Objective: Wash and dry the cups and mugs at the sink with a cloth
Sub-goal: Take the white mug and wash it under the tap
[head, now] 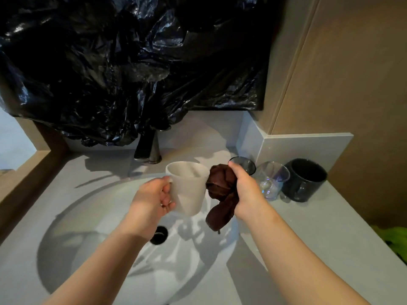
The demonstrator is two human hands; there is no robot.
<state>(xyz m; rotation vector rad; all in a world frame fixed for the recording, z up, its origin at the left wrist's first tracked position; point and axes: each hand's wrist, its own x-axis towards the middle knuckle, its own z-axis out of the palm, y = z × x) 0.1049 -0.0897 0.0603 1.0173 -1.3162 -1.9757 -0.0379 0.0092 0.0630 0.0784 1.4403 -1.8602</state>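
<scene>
Over the round white sink [72,227] my left hand [152,199] grips the handle of a white mug [189,188], held upright. My right hand [244,190] grips a bunched dark brown cloth [222,190] that touches the mug's right side, with one end hanging down. On the counter to the right stand a dark tinted glass [247,165], a clear iridescent glass [273,179] and a black mug [305,179].
A dark tap [147,148] stands behind the basin, and the black drain [159,235] lies below the mug. Black plastic sheeting [132,62] covers the wall above. A brown wall panel [352,84] closes the right side. Something green [394,241] lies at the right edge.
</scene>
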